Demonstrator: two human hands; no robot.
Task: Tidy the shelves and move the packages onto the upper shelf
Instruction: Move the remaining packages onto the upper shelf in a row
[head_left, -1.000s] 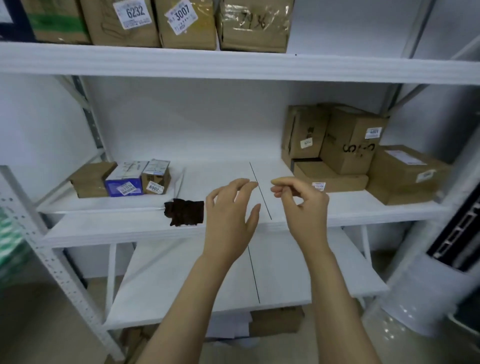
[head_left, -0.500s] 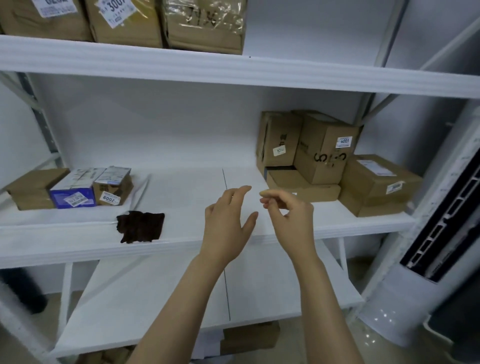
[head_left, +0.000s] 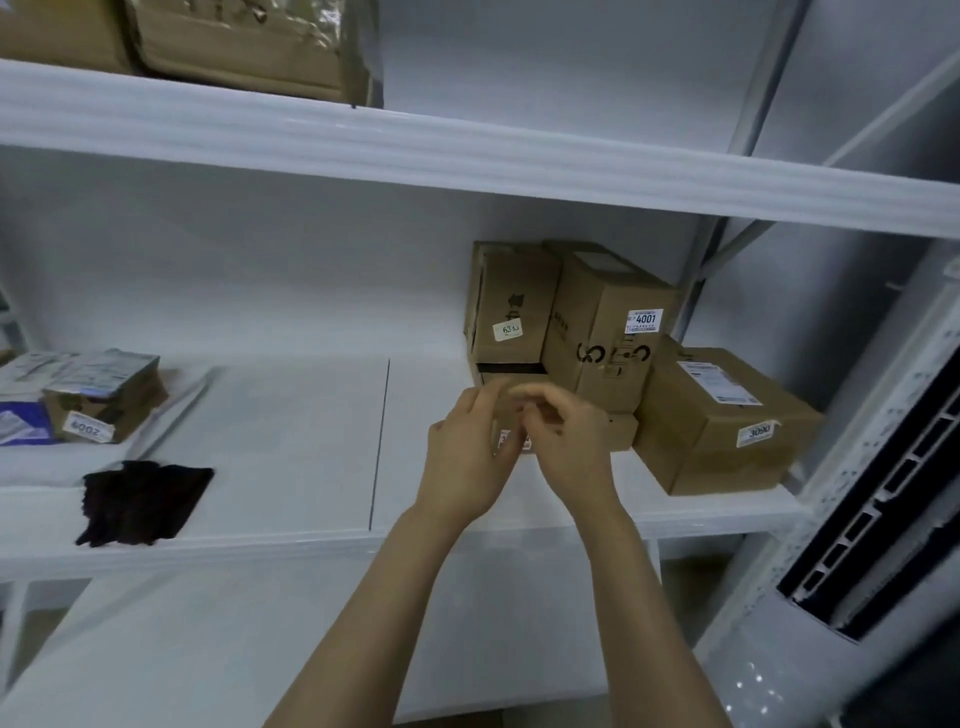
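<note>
I watched both hands meet in front of the flat box (head_left: 621, 431) on the middle shelf (head_left: 291, 415). The left hand (head_left: 467, 462) and right hand (head_left: 569, 452) had their fingers curled toward each other and blurred, so I could not tell whether either grip held anything. Carton 4001 (head_left: 602, 338) stood at 1 o'clock of the hands, with carton 3090 (head_left: 727, 426) at 3 o'clock. The upper shelf (head_left: 467, 150) ran across at 12 o'clock. A dark cloth (head_left: 145, 499) lay at 9 o'clock.

Four brown cardboard boxes (head_left: 727, 421) are bunched at the middle shelf's (head_left: 291, 426) right end, the 4001 box (head_left: 608, 338) leaned crooked. Taped packages (head_left: 234, 47) are parked on the upper shelf (head_left: 467, 150), left side.
</note>
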